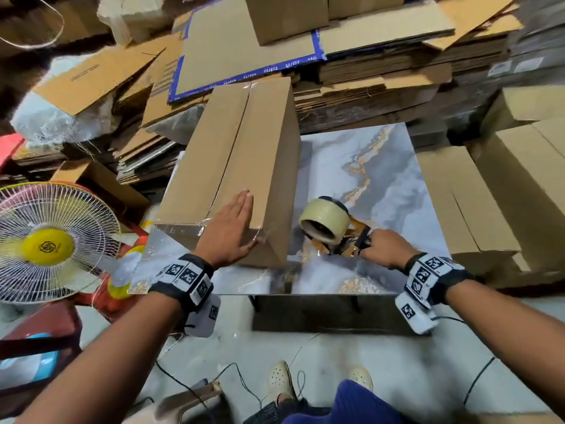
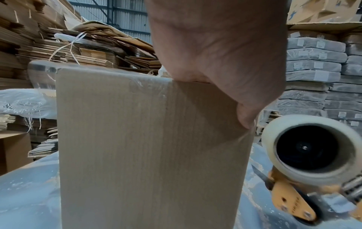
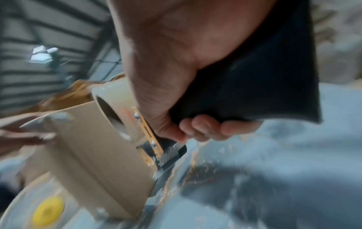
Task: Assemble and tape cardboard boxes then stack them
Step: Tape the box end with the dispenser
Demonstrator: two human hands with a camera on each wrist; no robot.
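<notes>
Pressing flat on the near end of the box (image 1: 235, 166), the left hand (image 1: 230, 228) lies with fingers straight, likely smoothing the clear tape down over the edge. The box sits on the desk's (image 1: 394, 179) left side. The right hand (image 1: 383, 249) grips the tape dispenser (image 1: 328, 228) just beside it (lowered near the desk, probably finished with this seam).

Black wristbands (image 1: 195, 264) carrying white blocks with square black markers, cream perforated clogs (image 1: 279, 381), blue trousers (image 1: 351, 405).
</notes>
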